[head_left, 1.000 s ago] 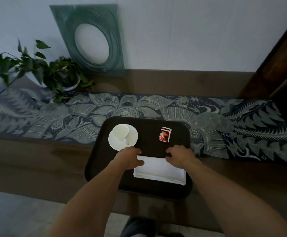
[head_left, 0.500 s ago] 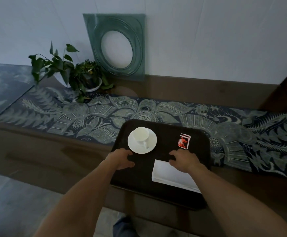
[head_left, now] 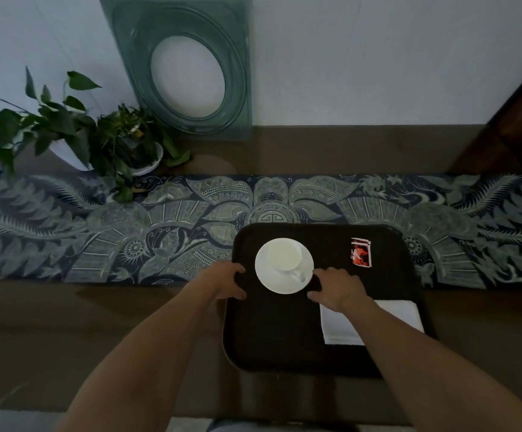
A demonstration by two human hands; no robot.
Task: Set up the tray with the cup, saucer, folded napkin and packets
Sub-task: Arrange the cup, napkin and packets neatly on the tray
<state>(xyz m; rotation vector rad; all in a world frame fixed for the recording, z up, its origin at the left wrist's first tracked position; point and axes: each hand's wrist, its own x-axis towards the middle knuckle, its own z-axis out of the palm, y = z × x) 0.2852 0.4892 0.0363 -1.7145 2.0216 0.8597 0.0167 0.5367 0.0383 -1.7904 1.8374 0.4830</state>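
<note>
Head view: a dark rectangular tray [head_left: 272,344] sits on a brown wooden counter [head_left: 66,338], its far end overlapping a blue-and-grey patterned runner [head_left: 97,232]. On the far left part of the tray stands a white saucer [head_left: 264,277] with a white cup [head_left: 284,254] on it, the cup's handle pointing toward the person. A small stack of red-and-white packets [head_left: 361,252] lies at the far right of the tray, well apart from the saucer. A white folded napkin [head_left: 340,328] lies flat at the near right of the tray, partly covered by the right forearm.

The left hand [head_left: 223,280] rests at the tray's left rim, just beside the saucer, fingers curled loosely with thumb and forefinger apart; whether it grips the rim cannot be told. The right hand [head_left: 337,288] lies palm down on the tray between the saucer and the napkin, fingers slightly spread and holding nothing, its fingertips close to the saucer's near right edge by the cup handle.

Behind the runner, a potted green plant [head_left: 66,126] stands at the left, and a square green frame with a round opening [head_left: 188,67] leans against the pale wall [head_left: 362,57].
</note>
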